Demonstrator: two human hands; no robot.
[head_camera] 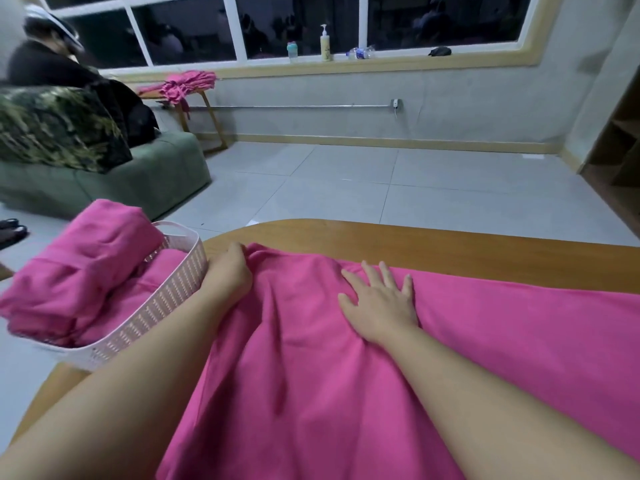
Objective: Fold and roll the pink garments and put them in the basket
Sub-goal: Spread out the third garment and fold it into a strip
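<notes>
A person's two bare arms reach forward over a wooden table [450,247]. A large pink garment [346,375] lies spread across most of the table, reaching from the near edge almost to the far edge, still loose and creased, with no fold or roll visible in it.

The left hand [230,271] is at the garment's far left corner, fingers curled round a bunched bit of the cloth, just beside the basket. The right hand [381,299] lies flat on the middle of the garment, fingers straight and spread, pressing it down.

A pale, perforated plastic basket [162,306] sits at the table's left edge, partly overhanging it. Rolled pink garments [79,268] already fill it and pile above its rim. So the task looks partly done: several pieces are packed, and this one is only being smoothed out, with folding, rolling and placing still to come. More pink cloth [187,84] is heaped on a small wooden stand by the far wall; whether it belongs to the task is unclear.

The room has a pale tiled floor [381,188], a green sofa [138,174] at left with a seated person [69,71], and a wide dark window [311,22] with bottles [325,43] on its sill.
</notes>
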